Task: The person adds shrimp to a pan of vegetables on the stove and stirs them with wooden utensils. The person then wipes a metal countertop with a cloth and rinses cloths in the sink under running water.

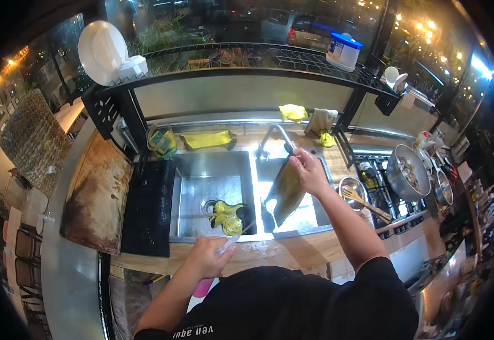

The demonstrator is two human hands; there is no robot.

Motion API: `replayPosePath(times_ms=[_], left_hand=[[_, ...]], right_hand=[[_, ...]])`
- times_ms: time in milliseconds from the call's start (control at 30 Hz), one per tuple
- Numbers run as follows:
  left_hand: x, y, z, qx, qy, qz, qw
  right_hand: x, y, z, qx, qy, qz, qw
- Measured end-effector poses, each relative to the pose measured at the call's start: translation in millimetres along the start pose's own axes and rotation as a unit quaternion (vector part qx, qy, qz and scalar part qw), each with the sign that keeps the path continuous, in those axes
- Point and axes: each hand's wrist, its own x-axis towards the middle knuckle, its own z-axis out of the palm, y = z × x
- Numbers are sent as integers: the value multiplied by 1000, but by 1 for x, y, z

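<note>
My right hand (308, 171) is closed on the top edge of a flat, dark brown board (288, 195), which hangs tilted over the right sink basin (314, 212). In my left hand (208, 256), near the counter's front edge, is a tool with a pale handle (227, 245). A thin part of it seems to point up and right toward the sink; its kind is unclear. Crumpled yellow-and-black gloves or cloths (227, 218) lie in the left sink basin (193, 198), close to the drain. Behind the board rises the curved faucet (278, 133).
A black ribbed mat (148, 207) and a stained board (97, 195) lie left of the sink. Yellow cloths (207, 140) rest behind it. To the right are a metal bowl (352, 187) with wooden utensils (366, 204) and a large pot (408, 173) on the stove. A black rack (230, 65) spans above.
</note>
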Motion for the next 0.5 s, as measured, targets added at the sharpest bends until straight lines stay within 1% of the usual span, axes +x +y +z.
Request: replayPosePath(times_ms=[67, 133, 167, 200, 233, 267, 300, 333, 367, 400, 433, 467, 500], left_hand=[[1, 2, -1, 10, -5, 7, 1000], [3, 11, -2, -9, 17, 64, 998], [6, 14, 0, -6, 18, 66, 998], [8, 18, 2, -22, 25, 62, 998], [10, 19, 1, -35, 33, 59, 997], [12, 17, -1, -26, 36, 62, 997], [13, 12, 0, -2, 30, 55, 998], [12, 8, 2, 19, 22, 46, 999], [13, 4, 2, 22, 19, 47, 998], [14, 1, 3, 20, 4, 20, 1000], [14, -1, 6, 16, -15, -7, 1000], [13, -1, 9, 17, -32, -2, 999], [14, 0, 10, 33, -25, 16, 999]], right_hand=[[10, 3, 3, 19, 15, 11, 1000], [20, 0, -1, 37, 29, 22, 999], [23, -19, -5, 247, 62, 86, 963], [25, -31, -7, 446, 90, 145, 879], [9, 9, 3, 504, 84, 61, 857], [-6, 46, 14, 564, 66, -21, 823], [-37, 85, 39, 502, 55, 49, 862], [-63, 92, 60, 469, 9, 183, 864], [-89, 99, 81, 433, -46, 310, 845], [-104, 104, 92, 382, -76, 394, 833], [-112, 97, 95, 484, -38, 410, 772], [-116, 114, 98, 523, -57, 425, 737], [-115, 141, 102, 563, -69, 435, 699]])
